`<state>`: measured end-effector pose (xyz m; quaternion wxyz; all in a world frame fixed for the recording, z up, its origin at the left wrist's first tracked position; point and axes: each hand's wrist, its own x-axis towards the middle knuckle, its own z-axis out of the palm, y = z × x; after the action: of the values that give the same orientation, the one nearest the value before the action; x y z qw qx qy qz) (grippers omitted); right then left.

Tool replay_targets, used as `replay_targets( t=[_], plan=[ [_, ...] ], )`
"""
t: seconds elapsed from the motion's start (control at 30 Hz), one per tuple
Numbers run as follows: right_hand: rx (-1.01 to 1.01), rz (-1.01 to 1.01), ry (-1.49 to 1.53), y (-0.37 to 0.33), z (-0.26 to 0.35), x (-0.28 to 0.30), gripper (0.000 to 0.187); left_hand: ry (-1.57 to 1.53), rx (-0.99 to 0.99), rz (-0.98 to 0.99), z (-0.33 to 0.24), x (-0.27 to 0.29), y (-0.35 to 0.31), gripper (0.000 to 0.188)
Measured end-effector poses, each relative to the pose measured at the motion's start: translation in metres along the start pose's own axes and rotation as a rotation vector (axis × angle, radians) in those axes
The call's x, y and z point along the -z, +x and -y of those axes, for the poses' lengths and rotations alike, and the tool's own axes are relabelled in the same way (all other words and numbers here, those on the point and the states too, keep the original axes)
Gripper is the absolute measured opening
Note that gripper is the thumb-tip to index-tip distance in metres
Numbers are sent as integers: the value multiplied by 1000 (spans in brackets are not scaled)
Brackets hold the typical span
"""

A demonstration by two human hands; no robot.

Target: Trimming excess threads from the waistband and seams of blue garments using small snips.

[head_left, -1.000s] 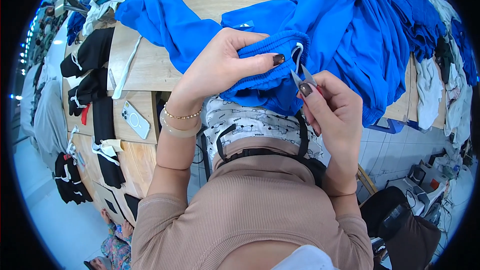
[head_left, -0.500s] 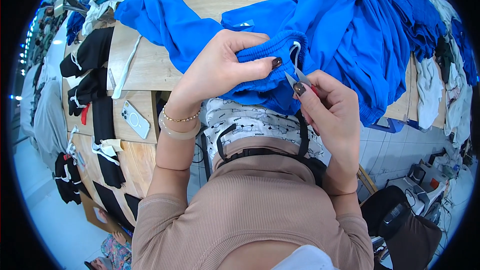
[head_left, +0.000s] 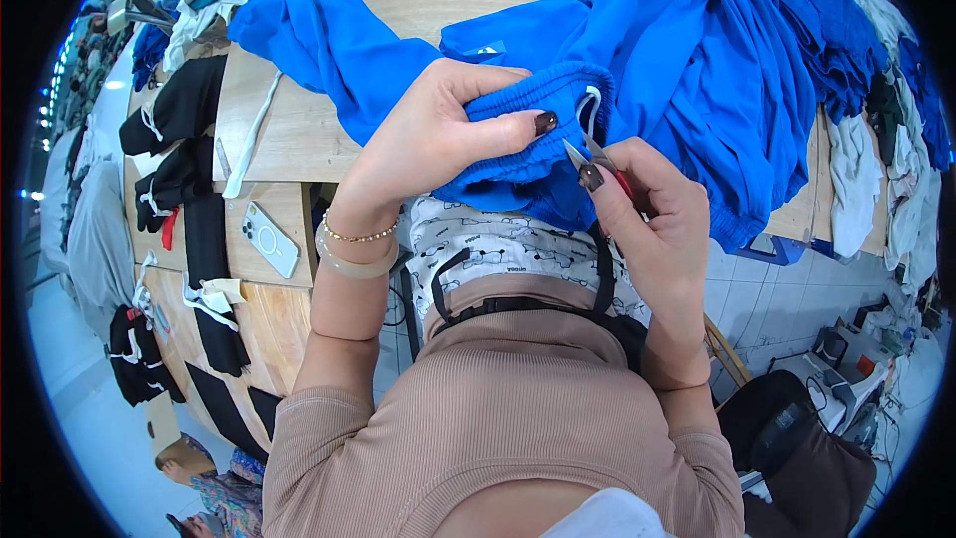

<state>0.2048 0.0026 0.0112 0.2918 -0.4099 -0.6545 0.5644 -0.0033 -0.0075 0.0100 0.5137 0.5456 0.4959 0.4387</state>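
Slightly leftward comes the right hand (head_left: pixel 652 201), closed around red-handled snips (head_left: pixel 624 183), their blades parted near the white cord (head_left: pixel 596 98) at the waistband's opening. Over on the other side, the left hand (head_left: pixel 433 134) grips that gathered blue waistband (head_left: pixel 543 94), thumb on top, seemingly keeping it steady and exposed, while the blue garment (head_left: pixel 687 60) spreads across the surface (head_left: pixel 428 0), which probably carries its weight.

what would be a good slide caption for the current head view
Left hand grips a gathered blue fabric band while the right hand holds red-handled snips near a white cord.
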Motion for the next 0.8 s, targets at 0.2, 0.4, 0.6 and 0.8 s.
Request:
replay_targets(
  t=[0.2, 0.4, 0.6, 0.8],
  plan=[
    [8, -26, -17, -1, 3, 1, 8, -4, 15, -3, 0, -1, 1, 18],
    [-17, 0, -18, -1, 5, 0, 8, 36, -61, 2, 4, 0, 2, 18],
    [-43, -4, -34, -1, 3, 0, 8, 64, -52, 10, 3, 0, 2, 19],
    [-44, -24, -14, -1, 5, 0, 8, 50, -57, 2, 3, -2, 3, 18]
  ],
)
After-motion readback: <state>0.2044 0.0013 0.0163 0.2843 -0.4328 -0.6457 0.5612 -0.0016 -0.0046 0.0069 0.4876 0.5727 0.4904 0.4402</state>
